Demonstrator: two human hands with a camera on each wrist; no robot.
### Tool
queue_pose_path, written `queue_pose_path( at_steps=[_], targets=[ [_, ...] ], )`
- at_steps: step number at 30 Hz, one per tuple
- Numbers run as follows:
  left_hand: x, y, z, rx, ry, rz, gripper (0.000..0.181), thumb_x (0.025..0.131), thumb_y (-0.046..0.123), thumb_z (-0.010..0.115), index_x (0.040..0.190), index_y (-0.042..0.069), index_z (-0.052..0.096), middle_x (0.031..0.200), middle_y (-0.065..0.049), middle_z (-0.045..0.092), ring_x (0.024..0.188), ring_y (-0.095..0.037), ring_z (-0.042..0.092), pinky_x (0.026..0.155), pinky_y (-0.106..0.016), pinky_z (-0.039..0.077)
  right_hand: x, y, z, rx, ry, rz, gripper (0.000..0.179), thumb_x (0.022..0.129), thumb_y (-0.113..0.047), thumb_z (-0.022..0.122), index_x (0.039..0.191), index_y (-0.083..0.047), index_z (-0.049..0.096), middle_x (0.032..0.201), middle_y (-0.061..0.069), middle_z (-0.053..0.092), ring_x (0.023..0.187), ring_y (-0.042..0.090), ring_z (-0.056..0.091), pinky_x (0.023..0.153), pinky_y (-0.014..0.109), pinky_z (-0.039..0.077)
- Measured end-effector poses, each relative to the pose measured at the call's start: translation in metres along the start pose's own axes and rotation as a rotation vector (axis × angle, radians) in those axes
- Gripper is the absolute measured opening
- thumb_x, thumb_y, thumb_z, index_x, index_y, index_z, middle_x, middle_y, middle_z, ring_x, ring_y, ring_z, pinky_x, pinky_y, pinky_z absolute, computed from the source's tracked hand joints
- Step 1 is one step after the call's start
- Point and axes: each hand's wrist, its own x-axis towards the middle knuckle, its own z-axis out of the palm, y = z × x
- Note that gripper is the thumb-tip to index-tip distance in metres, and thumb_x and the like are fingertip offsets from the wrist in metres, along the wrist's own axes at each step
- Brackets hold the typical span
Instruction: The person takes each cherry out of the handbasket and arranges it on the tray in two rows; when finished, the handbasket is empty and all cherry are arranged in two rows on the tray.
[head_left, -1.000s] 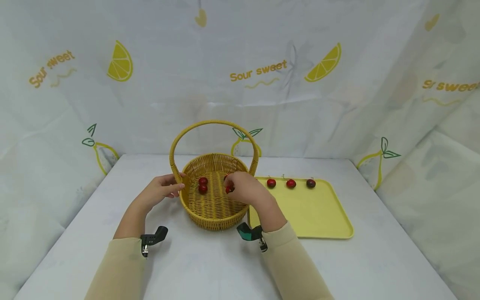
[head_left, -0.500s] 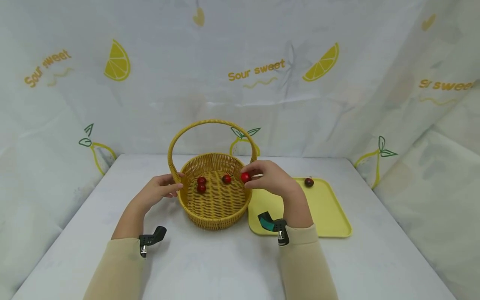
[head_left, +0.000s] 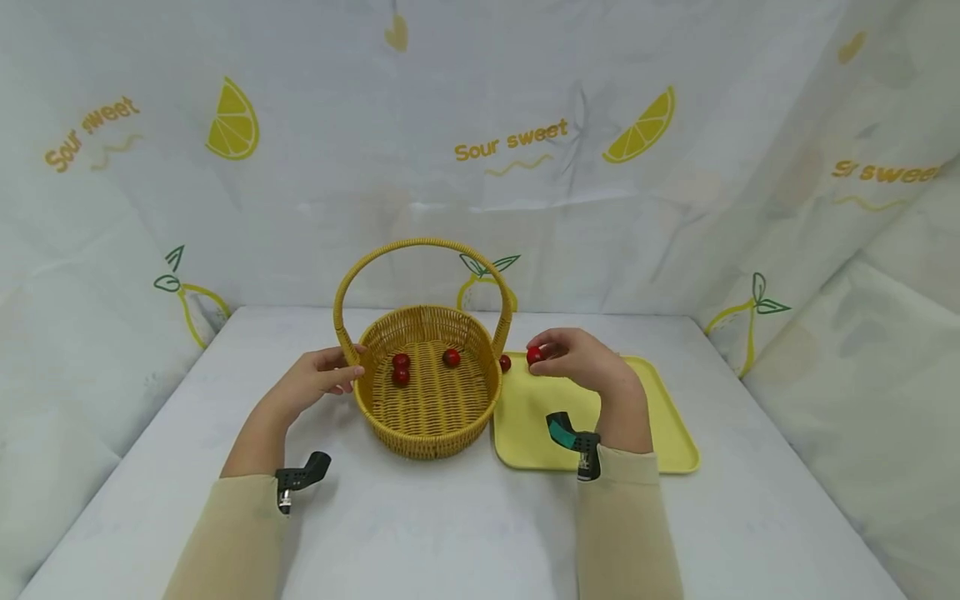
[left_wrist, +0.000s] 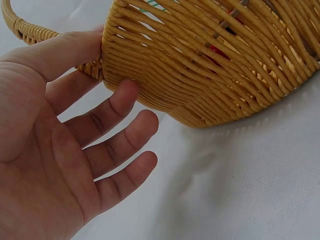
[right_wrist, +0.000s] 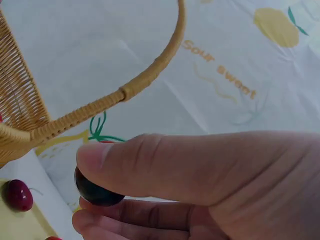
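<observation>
A yellow wicker basket (head_left: 431,442) with a tall hoop handle (head_left: 426,242) stands mid-table, with 3 red cherries (head_left: 452,357) visible inside. Thumb and index finger of my left hand (head_left: 311,382) grip its left side where the handle meets the rim. In the left wrist view the remaining fingers of the left hand (left_wrist: 65,135) spread loosely beside the wicker wall. Over the upper part of a pale yellow tray (head_left: 600,458), my right hand (head_left: 588,362) pinches a cherry (right_wrist: 97,192) between thumb and fingers. Another cherry (head_left: 505,362) lies at the tray's upper left, close to the basket.
The tray stands immediately right of the basket. Its upper right part is hidden behind my right hand and wrist. White cloth (head_left: 435,533) covers the table, and a printed white curtain (head_left: 360,167) hangs behind it.
My right hand has moved from inside the basket, past its right rim, to above the tray, with a cherry between its fingers. The left hand keeps its grip on the basket.
</observation>
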Motion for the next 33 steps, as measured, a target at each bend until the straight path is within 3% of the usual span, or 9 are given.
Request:
queue_pose_path(
  at_steps=[11, 19, 25, 29, 33],
  targets=[
    [0.000, -0.002, 0.000, -0.021, -0.001, -0.019, 0.055, 0.099, 0.037, 0.069, 0.146, 0.011, 0.056, 0.116, -0.011, 0.069, 0.098, -0.026, 0.063, 0.089, -0.037, 0.051, 0.040, 0.016, 0.040, -0.098, -0.089, 0.125, 0.035, 0.087, -0.014, 0.081, 0.118, -0.003, 0.068, 0.102, 0.009, 0.065, 0.085, 0.024, 0.062, 0.080, 0.039, 0.055],
    [0.001, -0.001, -0.001, -0.024, -0.005, -0.012, 0.053, 0.101, 0.034, 0.068, 0.146, 0.010, 0.055, 0.115, -0.011, 0.069, 0.098, -0.027, 0.063, 0.088, -0.037, 0.051, 0.054, 0.021, 0.065, -0.251, -0.077, 0.185, 0.034, 0.086, -0.016, 0.084, 0.114, -0.005, 0.070, 0.093, 0.006, 0.065, 0.084, 0.024, 0.058, 0.073, 0.034, 0.049],
    [0.001, 0.000, 0.000, -0.027, -0.010, 0.003, 0.055, 0.100, 0.036, 0.068, 0.147, 0.010, 0.055, 0.115, -0.010, 0.069, 0.099, -0.027, 0.062, 0.088, -0.036, 0.052, 0.052, 0.022, 0.063, -0.231, -0.078, 0.173, 0.037, 0.086, -0.019, 0.084, 0.117, -0.008, 0.068, 0.096, 0.006, 0.065, 0.086, 0.023, 0.060, 0.077, 0.036, 0.050],
    [0.001, -0.001, -0.001, -0.032, -0.008, 0.004, 0.053, 0.101, 0.034, 0.068, 0.146, 0.010, 0.055, 0.115, -0.011, 0.069, 0.098, -0.027, 0.062, 0.088, -0.036, 0.052, 0.045, 0.021, 0.051, -0.139, -0.108, 0.152, 0.044, 0.086, -0.019, 0.084, 0.125, -0.007, 0.066, 0.104, 0.007, 0.065, 0.088, 0.024, 0.065, 0.082, 0.040, 0.055],
    [0.000, -0.001, -0.001, -0.026, -0.004, -0.004, 0.053, 0.101, 0.034, 0.068, 0.146, 0.010, 0.055, 0.114, -0.011, 0.069, 0.098, -0.027, 0.062, 0.088, -0.037, 0.051, 0.034, 0.015, 0.034, -0.033, -0.097, 0.125, 0.046, 0.090, -0.015, 0.079, 0.131, -0.003, 0.062, 0.099, 0.012, 0.063, 0.090, 0.033, 0.066, 0.088, 0.045, 0.056]
  ],
)
